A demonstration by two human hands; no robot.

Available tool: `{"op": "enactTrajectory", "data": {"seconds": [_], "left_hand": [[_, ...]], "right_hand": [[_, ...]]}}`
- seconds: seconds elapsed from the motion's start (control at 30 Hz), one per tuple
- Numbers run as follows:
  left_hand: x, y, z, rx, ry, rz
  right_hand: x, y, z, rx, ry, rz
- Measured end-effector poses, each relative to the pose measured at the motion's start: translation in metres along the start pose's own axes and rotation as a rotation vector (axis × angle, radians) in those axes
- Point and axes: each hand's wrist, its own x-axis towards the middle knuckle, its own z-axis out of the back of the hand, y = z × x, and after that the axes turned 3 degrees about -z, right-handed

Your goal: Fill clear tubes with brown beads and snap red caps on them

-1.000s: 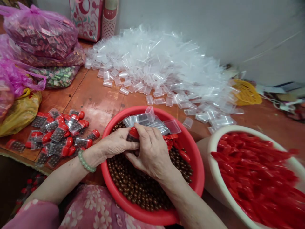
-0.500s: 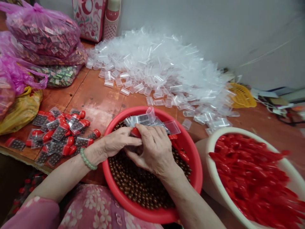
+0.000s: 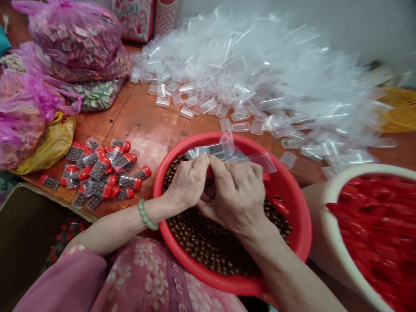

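Note:
Both hands meet over a red basin (image 3: 307, 242) of brown beads (image 3: 201, 247). My left hand (image 3: 186, 184), wearing a green bead bracelet, is closed, its thumb and fingertips pinched beside the right thumb. My right hand (image 3: 235, 190) is curled around a small clear case with a red cap, mostly hidden between the two hands. Empty clear plastic sleeves (image 3: 208, 151) lie in the basin just beyond the knuckles. Red caps (image 3: 276, 203) rest on the beads to the right of my right hand.
Filled red-capped cases (image 3: 100, 169) lie heaped at the left, above an open box (image 3: 19, 225). Behind is a big pile of clear sleeves (image 3: 247, 73). A cream tub (image 3: 331, 208) of red caps (image 3: 377, 242) stands right. Purple bags (image 3: 74, 39) sit back left.
The view has shifted, so the scene appears further right and down at left. My left hand has gone from holding the red cap end to pinching with its thumb against the right thumb.

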Motion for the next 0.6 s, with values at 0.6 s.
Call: {"op": "enactTrajectory", "data": {"seconds": [0.6], "left_hand": [[-0.053, 0.045, 0.121, 1.359, -0.457, -0.208]], "right_hand": [[-0.034, -0.029, 0.056, 0.491, 0.718, -0.256]]}}
